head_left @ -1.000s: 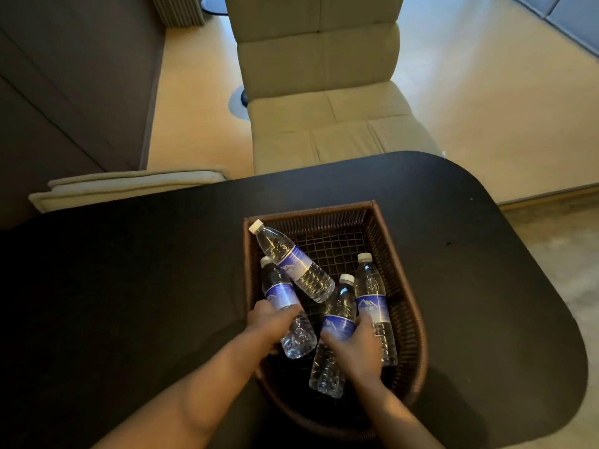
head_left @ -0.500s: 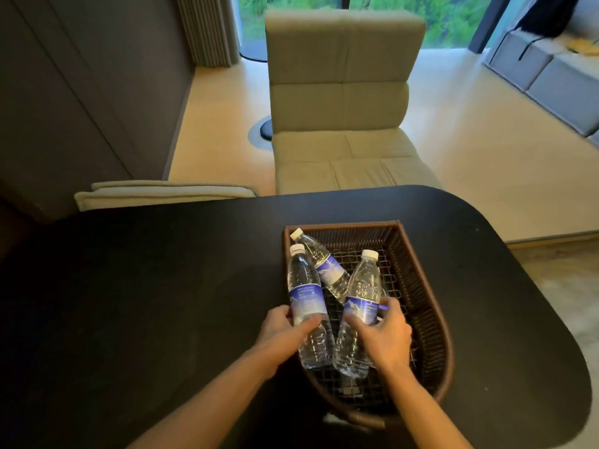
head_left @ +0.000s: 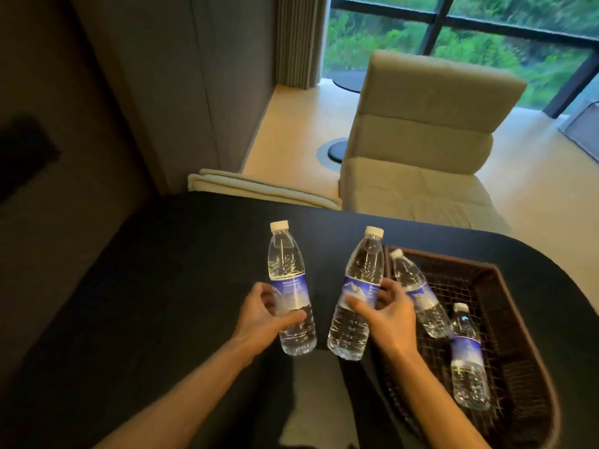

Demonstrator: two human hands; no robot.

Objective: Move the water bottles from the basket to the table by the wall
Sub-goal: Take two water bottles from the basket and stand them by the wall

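My left hand [head_left: 265, 314] grips a clear water bottle [head_left: 287, 264] with a blue label and white cap, held upright above the black table [head_left: 168, 286]. My right hand [head_left: 385, 314] grips a second such bottle [head_left: 363, 270], tilted slightly right, just left of the basket. The brown wicker basket [head_left: 515, 319] sits at the table's right end. Two more bottles lie in it: one [head_left: 418, 294] leaning on the near-left wall, one [head_left: 468, 358] flat on the bottom.
A beige cushioned chair [head_left: 421, 150] stands beyond the table, with a folded beige cushion [head_left: 259, 189] at its left. A dark wall [head_left: 97, 108] runs along the left. A large window [head_left: 453, 37] and a curtain [head_left: 298, 40] are at the back.
Both hands have lifted their bottles out of the basket and carried them left over the table. The view has swung left and up, so the basket now sits at the right.
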